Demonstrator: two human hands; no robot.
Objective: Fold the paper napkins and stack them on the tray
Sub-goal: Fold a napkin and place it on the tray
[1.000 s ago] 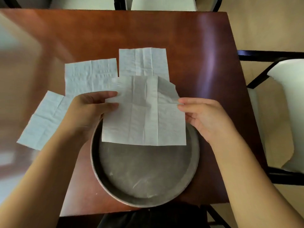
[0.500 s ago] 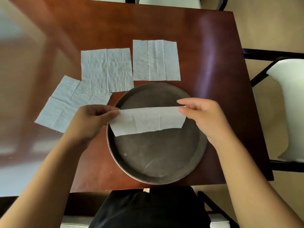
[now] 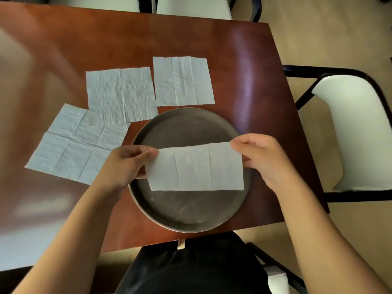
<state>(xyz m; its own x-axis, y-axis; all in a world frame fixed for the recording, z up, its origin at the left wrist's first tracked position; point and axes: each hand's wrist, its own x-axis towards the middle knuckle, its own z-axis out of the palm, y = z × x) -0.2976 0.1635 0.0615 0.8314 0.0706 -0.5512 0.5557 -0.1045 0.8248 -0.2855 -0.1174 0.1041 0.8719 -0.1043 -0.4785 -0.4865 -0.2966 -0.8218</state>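
A white paper napkin (image 3: 196,168), folded in half into a wide strip, hangs above the round grey metal tray (image 3: 186,221). My left hand (image 3: 125,164) pinches its left edge and my right hand (image 3: 265,160) pinches its right edge. Three unfolded napkins lie flat on the brown table: one behind the tray (image 3: 183,80), one to its left (image 3: 122,94), and one further left and nearer (image 3: 72,145), partly under the middle one. The tray holds no napkins.
The wooden table (image 3: 254,81) ends just right of the tray and close in front of it. A white-cushioned black-framed chair (image 3: 358,132) stands at the right, more chairs at the far edge. My dark-clothed lap (image 3: 191,268) is below the table's front edge.
The napkin was a full open sheet held over the tray; it is now doubled over into a half-height strip. The view shifted, so tray and table napkins sit further back.
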